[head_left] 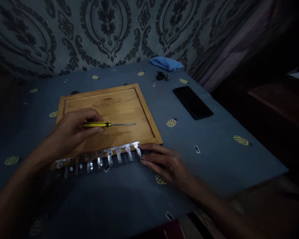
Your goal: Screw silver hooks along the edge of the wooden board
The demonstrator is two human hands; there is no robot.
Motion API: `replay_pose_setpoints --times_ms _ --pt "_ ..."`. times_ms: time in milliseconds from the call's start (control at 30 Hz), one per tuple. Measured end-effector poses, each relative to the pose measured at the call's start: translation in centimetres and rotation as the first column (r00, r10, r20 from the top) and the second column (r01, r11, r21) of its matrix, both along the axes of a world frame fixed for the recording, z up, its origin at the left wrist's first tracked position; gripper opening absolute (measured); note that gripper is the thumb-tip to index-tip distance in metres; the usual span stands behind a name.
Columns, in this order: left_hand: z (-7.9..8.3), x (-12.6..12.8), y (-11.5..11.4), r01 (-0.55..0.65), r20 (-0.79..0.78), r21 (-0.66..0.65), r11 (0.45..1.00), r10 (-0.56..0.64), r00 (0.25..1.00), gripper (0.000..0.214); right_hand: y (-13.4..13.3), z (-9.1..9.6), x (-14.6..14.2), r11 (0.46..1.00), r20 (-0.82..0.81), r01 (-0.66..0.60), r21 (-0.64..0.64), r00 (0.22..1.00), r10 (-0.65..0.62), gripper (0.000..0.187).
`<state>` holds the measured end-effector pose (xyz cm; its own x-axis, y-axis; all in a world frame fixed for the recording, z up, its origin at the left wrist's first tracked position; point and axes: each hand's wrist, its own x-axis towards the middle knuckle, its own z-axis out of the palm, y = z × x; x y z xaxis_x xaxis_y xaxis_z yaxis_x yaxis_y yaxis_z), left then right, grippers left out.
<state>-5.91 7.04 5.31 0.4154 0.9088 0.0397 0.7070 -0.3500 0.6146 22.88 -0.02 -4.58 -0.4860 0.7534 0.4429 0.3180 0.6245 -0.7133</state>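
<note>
The left hand (77,131) reaches in over the wooden panel (147,111), its grip closed around the yellow-and-black handle of a screwdriver (97,124). Thumb and fingers hold the handle from 2 sides, and the thin metal shaft points right, lying level above the middle of the panel. Whether the shaft touches the wood cannot be told.

The panel lies flat on the counter (206,139), a raised frame running round its recessed middle. Along its near edge sits a row of metal clips (119,154), side by side from the left corner almost to the right. Flat tabs overlap the frame and curved strips reach out over the near side; those at the left are dim and hard to make out.

The right hand (165,162) comes in from the lower right, its fingertips against the clip at the right end of the row. Whether its grip pinches that clip or only rests on it cannot be told.

The counter's blue cover carries a print of yellow pineapples. To the right of the panel lies a black phone (193,102); farther back are a bunch of keys (161,76) and, just behind, a crumpled blue cloth (166,63). Patterned fabric (107,30) hangs behind the counter.
</note>
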Motion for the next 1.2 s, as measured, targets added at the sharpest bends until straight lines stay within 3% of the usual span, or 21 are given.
replay_pose_setpoints --times_ms 167,300,500,633,1200 --pt "1.1 1.8 -1.4 -0.171 0.391 -0.012 0.985 0.162 0.906 0.015 0.0 0.0 0.0 1.0 0.005 0.001 -0.004 1.0 -0.001 0.014" --pt "1.4 3.2 -2.9 -0.163 0.515 0.009 0.987 0.135 0.846 0.007 0.0 0.2 0.0 1.0 0.002 0.0 -0.008 1.0 0.001 0.014" --pt "1.4 5.1 -4.7 -0.229 0.484 0.124 0.965 0.143 0.863 0.01 0.1 0.4 0.0 1.0 0.019 -0.008 -0.008 1.0 0.009 0.016" --pt "1.1 6.1 -4.8 -0.172 0.458 0.167 0.971 0.078 0.885 0.008 0.0 0.4 0.0 1.0 0.026 0.001 -0.015 1.0 0.0 0.015" --pt "0.8 7.0 -4.7 -0.109 0.411 0.158 0.981 0.035 0.911 0.006 0.0 0.4 0.0 1.0 0.028 -0.005 -0.03 1.0 0.006 0.014"
